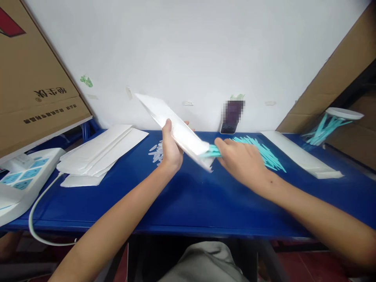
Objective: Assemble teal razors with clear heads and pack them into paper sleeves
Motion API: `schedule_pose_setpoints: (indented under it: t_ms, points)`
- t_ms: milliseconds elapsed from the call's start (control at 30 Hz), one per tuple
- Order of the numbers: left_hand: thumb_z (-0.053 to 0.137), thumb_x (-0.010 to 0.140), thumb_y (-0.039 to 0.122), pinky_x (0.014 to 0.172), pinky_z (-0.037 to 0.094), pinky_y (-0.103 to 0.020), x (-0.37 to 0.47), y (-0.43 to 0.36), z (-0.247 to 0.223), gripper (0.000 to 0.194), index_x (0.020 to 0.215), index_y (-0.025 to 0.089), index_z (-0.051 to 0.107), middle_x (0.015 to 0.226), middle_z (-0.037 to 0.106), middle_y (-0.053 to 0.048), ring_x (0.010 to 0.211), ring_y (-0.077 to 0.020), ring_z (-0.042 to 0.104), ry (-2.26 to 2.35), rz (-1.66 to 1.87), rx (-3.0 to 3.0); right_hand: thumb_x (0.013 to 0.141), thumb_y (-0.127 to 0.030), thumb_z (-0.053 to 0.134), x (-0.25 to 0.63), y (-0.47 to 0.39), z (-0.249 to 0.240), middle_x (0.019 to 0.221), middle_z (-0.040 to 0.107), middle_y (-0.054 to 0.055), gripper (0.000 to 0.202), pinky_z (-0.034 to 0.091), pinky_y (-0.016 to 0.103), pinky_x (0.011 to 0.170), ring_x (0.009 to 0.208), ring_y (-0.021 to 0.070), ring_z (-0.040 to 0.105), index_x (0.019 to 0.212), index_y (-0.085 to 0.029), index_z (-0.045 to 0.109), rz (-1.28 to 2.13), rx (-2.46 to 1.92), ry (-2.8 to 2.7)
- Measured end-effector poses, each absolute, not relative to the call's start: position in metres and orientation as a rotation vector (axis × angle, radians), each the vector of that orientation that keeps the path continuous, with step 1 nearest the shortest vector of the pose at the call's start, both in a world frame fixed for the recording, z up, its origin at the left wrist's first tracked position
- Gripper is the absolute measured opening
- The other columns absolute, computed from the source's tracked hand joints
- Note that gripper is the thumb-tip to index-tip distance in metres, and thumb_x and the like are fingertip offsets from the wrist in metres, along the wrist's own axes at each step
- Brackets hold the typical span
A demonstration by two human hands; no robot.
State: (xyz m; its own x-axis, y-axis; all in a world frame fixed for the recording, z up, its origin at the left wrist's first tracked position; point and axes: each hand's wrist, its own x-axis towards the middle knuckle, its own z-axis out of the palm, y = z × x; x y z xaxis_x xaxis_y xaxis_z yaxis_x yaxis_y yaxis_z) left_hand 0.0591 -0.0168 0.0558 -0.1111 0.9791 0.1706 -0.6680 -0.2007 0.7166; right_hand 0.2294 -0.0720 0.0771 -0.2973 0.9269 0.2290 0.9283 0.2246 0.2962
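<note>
My left hand [172, 149] is closed around a long white paper bag [167, 113], tilted above the table with its open end down to the right. In my right hand [242, 158] is a small bundle of thin teal sticks [215, 150]. The ends of that bundle are at the mouth of the bag, partly inside it. Behind my right hand lies a loose pile of teal sticks [272, 156]. Small translucent pieces [157, 152] lie on the table beyond my left wrist, partly hidden by it.
A stack of white bags [100, 150] lies on the blue table [182, 207] at left, near a white power strip [32, 172] with its cable. A phone [229, 127] leans on the wall. Rightward are another long white bag [302, 154] and a container of teal sticks [326, 129]. Cardboard flanks both sides.
</note>
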Motion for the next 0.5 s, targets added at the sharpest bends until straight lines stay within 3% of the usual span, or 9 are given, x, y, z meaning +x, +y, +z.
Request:
schedule_pose_setpoints:
  t_ms: [67, 167, 333, 500]
  points:
    - [0.07, 0.083, 0.037, 0.099, 0.056, -0.035, 0.063, -0.026, 0.061, 0.029, 0.105, 0.018, 0.068, 0.104, 0.076, -0.009, 0.114, -0.028, 0.071, 0.507, 1.715, 0.699, 0.098, -0.012, 0.044, 0.231, -0.066, 0.09, 0.091, 0.07, 0.013, 0.02, 0.017, 0.035, 0.052, 0.065, 0.0229, 0.063, 0.111, -0.016, 0.059, -0.654, -1.899, -2.431]
    - [0.064, 0.076, 0.015, 0.104, 0.054, -0.035, 0.064, -0.044, 0.071, 0.028, 0.104, 0.016, 0.068, 0.101, 0.074, -0.008, 0.114, -0.026, 0.07, 0.467, 1.674, 0.591, 0.096, -0.006, 0.043, 0.236, -0.057, 0.109, 0.094, 0.07, 0.013, 0.027, 0.019, 0.035, 0.054, 0.066, 0.0211, 0.061, 0.117, -0.016, 0.055, -0.663, -1.776, -2.557]
    - [0.053, 0.079, 0.015, 0.1, 0.059, -0.041, 0.056, -0.072, 0.07, 0.041, 0.117, 0.016, 0.067, 0.106, 0.075, -0.011, 0.111, -0.0282, 0.073, 0.383, 1.649, 0.28, 0.096, -0.006, 0.044, 0.238, -0.054, 0.142, 0.094, 0.069, 0.01, 0.031, 0.025, 0.034, 0.057, 0.069, 0.021, 0.06, 0.122, -0.018, 0.055, -0.753, -1.475, -2.805]
    - [0.052, 0.084, 0.018, 0.102, 0.06, -0.046, 0.05, -0.086, 0.055, 0.046, 0.128, 0.016, 0.064, 0.117, 0.074, -0.014, 0.119, -0.0327, 0.072, 0.358, 1.58, 0.174, 0.089, 0.002, 0.047, 0.235, -0.057, 0.154, 0.087, 0.071, 0.009, 0.039, 0.024, 0.033, 0.056, 0.063, 0.0187, 0.06, 0.119, -0.019, 0.06, -1.1, -1.458, -2.873]
